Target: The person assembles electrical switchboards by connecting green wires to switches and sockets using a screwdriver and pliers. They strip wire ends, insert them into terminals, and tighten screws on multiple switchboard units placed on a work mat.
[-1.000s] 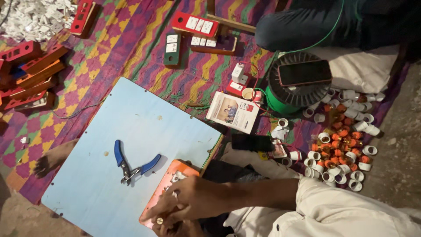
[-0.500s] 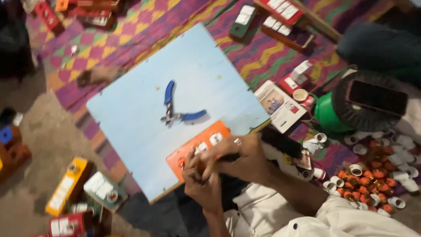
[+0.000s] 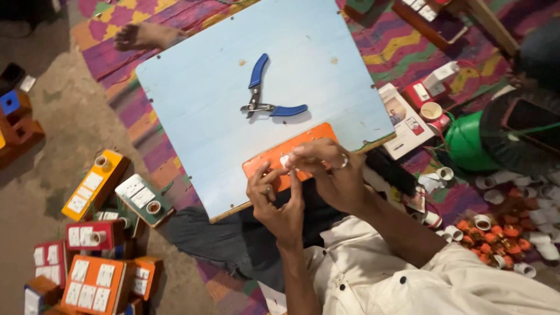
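Both hands meet at the near edge of a pale blue board (image 3: 204,105). The left hand (image 3: 280,201) and the right hand (image 3: 329,175) pinch the orange switch plate (image 3: 274,160) between fingertips, each clenched on its edge; the plate lies flat on the board, directly under the fingers. Just beyond the hands, blue-handled pliers (image 3: 265,96) rest on the board, apart from both. Left of the left hand, finished switch boxes (image 3: 93,233) are stacked on the floor.
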